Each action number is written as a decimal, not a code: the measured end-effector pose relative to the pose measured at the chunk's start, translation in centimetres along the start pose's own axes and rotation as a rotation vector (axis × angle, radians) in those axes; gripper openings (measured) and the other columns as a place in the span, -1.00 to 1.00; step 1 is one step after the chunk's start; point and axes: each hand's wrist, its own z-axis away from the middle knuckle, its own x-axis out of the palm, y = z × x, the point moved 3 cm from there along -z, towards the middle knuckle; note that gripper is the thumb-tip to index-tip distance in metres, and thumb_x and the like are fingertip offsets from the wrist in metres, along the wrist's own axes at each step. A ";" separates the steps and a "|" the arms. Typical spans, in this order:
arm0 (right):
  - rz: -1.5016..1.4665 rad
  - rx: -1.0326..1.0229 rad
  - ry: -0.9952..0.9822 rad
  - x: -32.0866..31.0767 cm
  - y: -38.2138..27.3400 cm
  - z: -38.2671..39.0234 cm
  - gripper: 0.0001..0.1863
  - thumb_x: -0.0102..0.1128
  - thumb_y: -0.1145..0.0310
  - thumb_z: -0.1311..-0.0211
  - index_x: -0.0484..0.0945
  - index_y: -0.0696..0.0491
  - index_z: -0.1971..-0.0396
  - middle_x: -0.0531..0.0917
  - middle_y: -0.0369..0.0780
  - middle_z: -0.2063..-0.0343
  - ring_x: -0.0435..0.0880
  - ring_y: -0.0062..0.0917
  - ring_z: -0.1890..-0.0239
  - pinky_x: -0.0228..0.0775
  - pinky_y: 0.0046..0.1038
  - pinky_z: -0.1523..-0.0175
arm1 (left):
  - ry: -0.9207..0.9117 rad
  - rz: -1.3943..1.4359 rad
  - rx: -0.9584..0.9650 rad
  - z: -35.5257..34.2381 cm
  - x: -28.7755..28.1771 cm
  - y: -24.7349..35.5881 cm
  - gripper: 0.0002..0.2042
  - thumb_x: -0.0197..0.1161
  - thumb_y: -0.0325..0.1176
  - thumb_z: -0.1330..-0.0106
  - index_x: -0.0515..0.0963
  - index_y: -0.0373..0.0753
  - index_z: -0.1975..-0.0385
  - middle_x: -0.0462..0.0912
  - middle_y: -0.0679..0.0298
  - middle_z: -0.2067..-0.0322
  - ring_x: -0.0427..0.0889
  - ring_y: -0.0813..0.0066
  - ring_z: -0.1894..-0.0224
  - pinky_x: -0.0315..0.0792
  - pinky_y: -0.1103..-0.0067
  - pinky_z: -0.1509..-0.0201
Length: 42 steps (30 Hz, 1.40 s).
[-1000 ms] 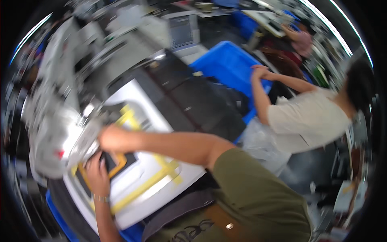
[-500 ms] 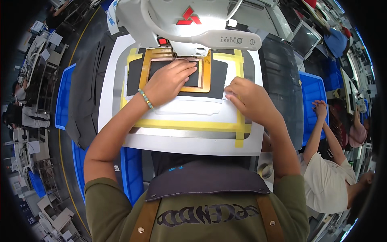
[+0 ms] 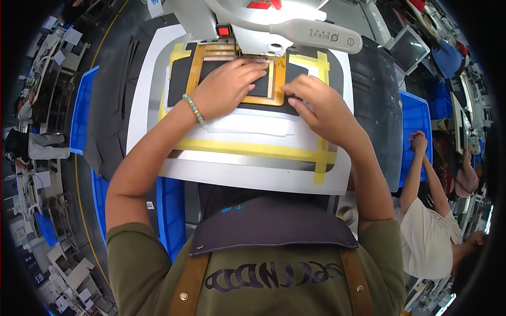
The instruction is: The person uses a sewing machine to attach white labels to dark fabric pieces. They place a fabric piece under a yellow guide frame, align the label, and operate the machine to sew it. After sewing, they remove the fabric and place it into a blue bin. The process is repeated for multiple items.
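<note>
My left hand (image 3: 226, 87) lies flat, fingers stretched out, over a dark fabric piece (image 3: 211, 67) inside an orange-yellow clamp frame (image 3: 280, 89). The frame sits beneath the white head of a sewing machine (image 3: 263, 31). My right hand (image 3: 319, 108) is at the frame's right edge, its fingers curled toward the thumb. Anything small between those fingertips cannot be made out. Around the frame the dark fabric spreads over a white board (image 3: 253, 181) with yellow tape (image 3: 253, 148) along its edges. A white strip (image 3: 253, 125) lies in front of the frame.
A white lamp arm (image 3: 321, 36) reaches across above the frame. Dark fabric pieces (image 3: 113, 105) lie at the left. Blue bins (image 3: 171, 221) stand below the board and another blue bin (image 3: 415, 113) at the right, beside a seated person (image 3: 429, 237).
My right hand has moved left, from the fabric's right edge to the edge of the clamp frame. My left hand stays flat within the frame. The whole view has shifted slightly.
</note>
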 end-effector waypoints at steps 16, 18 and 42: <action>0.220 -0.111 0.060 3.3 -2.0 -0.5 -0.69 0.17 0.63 -0.02 0.70 0.14 0.19 0.53 -0.24 0.35 0.55 -0.42 0.29 0.50 -0.40 0.23 | -0.023 0.010 0.035 0.8 -0.2 -0.4 -0.66 0.22 -0.51 -0.31 0.58 -0.27 -0.10 0.57 0.24 -0.21 0.47 0.19 -0.28 0.36 0.36 -0.39; 0.227 -0.111 0.064 3.2 -2.0 -0.4 -0.69 0.16 0.63 0.00 0.68 0.14 0.20 0.53 -0.24 0.35 0.55 -0.42 0.29 0.50 -0.40 0.23 | -0.033 0.004 0.038 0.7 -0.1 -0.5 -0.65 0.22 -0.51 -0.31 0.58 -0.26 -0.11 0.56 0.25 -0.22 0.46 0.20 -0.29 0.36 0.36 -0.39; 0.262 -0.099 0.081 3.9 -1.5 0.0 -0.68 0.19 0.62 0.00 0.67 0.13 0.18 0.53 -0.23 0.31 0.54 -0.40 0.25 0.48 -0.38 0.18 | -0.006 0.004 0.027 0.9 0.0 0.3 -0.72 0.21 -0.41 -0.36 0.62 -0.27 -0.04 0.55 0.23 -0.20 0.44 0.14 -0.28 0.31 0.31 -0.38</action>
